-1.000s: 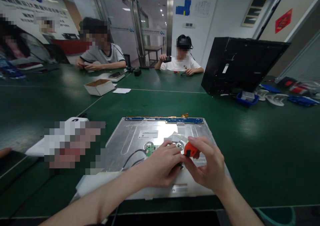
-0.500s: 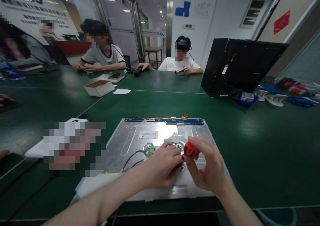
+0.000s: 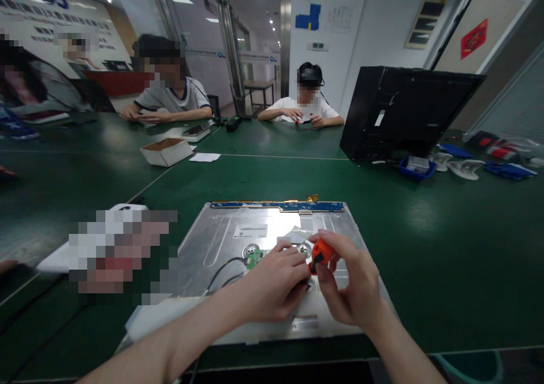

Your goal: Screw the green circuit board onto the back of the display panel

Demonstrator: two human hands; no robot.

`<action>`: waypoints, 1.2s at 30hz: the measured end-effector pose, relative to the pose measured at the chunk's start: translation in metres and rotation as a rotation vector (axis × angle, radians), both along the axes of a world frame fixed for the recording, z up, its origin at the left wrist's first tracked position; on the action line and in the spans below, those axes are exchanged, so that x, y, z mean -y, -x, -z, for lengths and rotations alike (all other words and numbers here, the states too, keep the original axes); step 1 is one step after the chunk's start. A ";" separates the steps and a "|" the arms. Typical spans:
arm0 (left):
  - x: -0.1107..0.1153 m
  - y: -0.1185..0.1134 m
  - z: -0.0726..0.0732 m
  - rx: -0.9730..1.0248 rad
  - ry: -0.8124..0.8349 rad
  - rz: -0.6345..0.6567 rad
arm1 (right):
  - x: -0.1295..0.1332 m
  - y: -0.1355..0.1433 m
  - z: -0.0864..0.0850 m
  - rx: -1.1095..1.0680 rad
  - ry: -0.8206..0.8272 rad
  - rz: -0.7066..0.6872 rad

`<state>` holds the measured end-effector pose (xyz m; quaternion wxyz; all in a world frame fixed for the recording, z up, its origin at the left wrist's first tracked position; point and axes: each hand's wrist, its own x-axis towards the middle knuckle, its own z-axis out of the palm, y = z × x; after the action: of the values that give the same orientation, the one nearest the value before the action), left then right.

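My right hand (image 3: pixel 351 273) pinches the orange-and-black handle of a screwdriver (image 3: pixel 322 252) between thumb and fingers. The handle slants down to the left, and its lower end meets the fingers of my left hand (image 3: pixel 283 282). Those left fingers are curled closed; what lies inside them, and the screwdriver's tip, are hidden. Both hands are over a flat silver metal panel (image 3: pixel 221 242). A blue circuit strip (image 3: pixel 276 205) runs along its far edge. A small green board (image 3: pixel 254 257) with black cables (image 3: pixel 219 273) shows beside my left hand.
A black monitor-like housing (image 3: pixel 408 112) stands at the back right, near a blue tray (image 3: pixel 416 169). An open white box (image 3: pixel 166 153) and a phone (image 3: pixel 198 130) lie at the back left. Two people (image 3: pixel 174 98) sit across the green table (image 3: pixel 433 248).
The screwdriver handle has turned in my right fingers, its black patches now lower. My left hand has hardly moved. The person opposite has drawn a hand back from a black object to the other hand.
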<state>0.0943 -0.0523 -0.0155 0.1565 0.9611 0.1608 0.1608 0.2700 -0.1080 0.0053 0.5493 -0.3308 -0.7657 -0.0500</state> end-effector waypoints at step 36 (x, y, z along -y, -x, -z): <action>-0.001 0.001 0.004 -0.009 -0.023 0.000 | -0.003 0.000 0.000 -0.022 -0.106 0.082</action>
<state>0.0930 -0.0513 -0.0199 0.1446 0.9636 0.1595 0.1583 0.2696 -0.1046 0.0053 0.5719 -0.3328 -0.7418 -0.1094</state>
